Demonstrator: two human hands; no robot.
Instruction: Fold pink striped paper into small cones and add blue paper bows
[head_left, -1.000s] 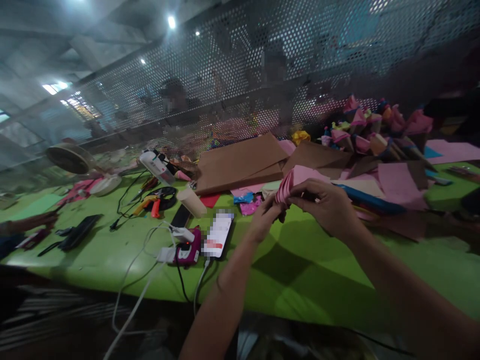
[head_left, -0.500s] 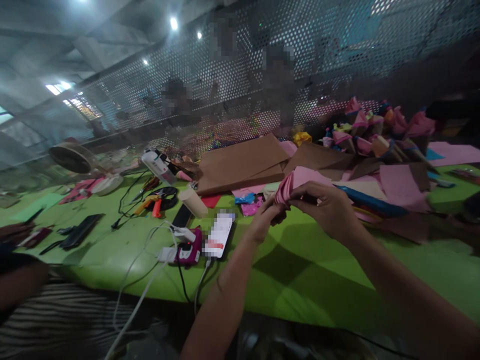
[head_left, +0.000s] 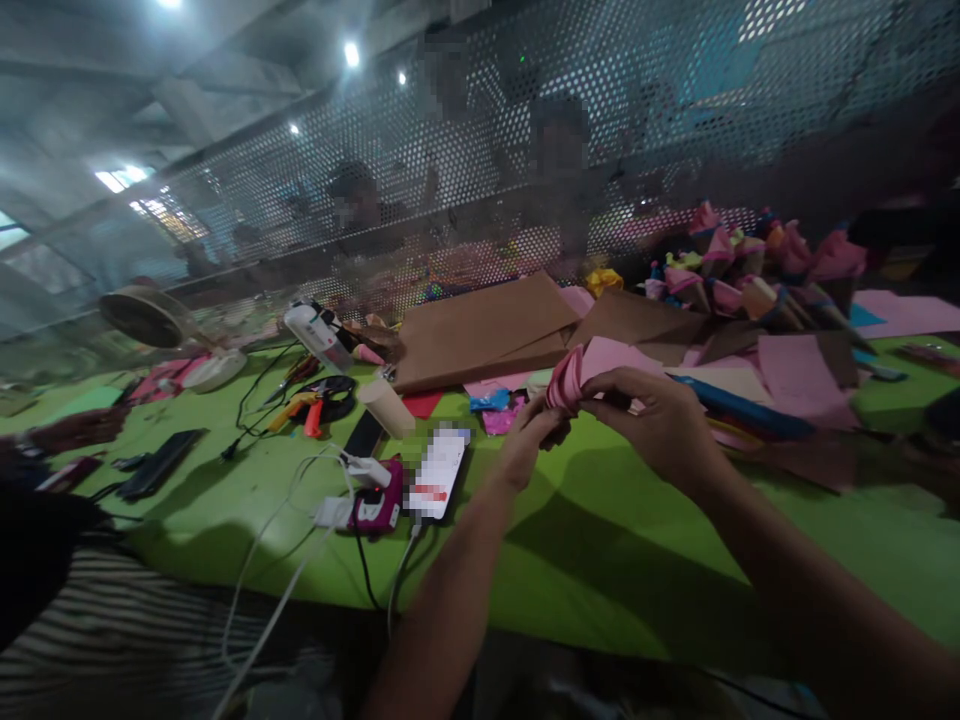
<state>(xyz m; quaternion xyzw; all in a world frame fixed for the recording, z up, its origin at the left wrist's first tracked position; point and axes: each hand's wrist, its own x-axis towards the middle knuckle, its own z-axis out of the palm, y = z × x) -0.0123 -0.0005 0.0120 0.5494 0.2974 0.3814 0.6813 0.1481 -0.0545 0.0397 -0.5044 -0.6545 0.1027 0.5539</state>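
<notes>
A rolled piece of pink paper [head_left: 568,380], with layered folds at its near end, is held above the green table. My left hand [head_left: 531,432] is closed around the lower left of the roll. At the roll's right side, my right hand [head_left: 646,412] pinches with thumb and fingers at its edge; the fingertips are partly hidden. Just behind the hands, pink sheets [head_left: 796,370] and a long blue wrapped item [head_left: 739,405] lie on the table. Small blue and pink packets [head_left: 501,412] rest left of the roll.
A phone [head_left: 439,475] on a cable and a purple power adapter [head_left: 379,500] lie left of my forearm. Behind stand brown cardboard [head_left: 484,325] and several pink paper flowers [head_left: 720,250]. A glue gun [head_left: 300,408] and a co-worker's hand [head_left: 86,428] are on the left.
My hands keep nearly the same grip, and the layers at the pink roll's end look slightly more spread. At far left the co-worker's hand has reached further over the table.
</notes>
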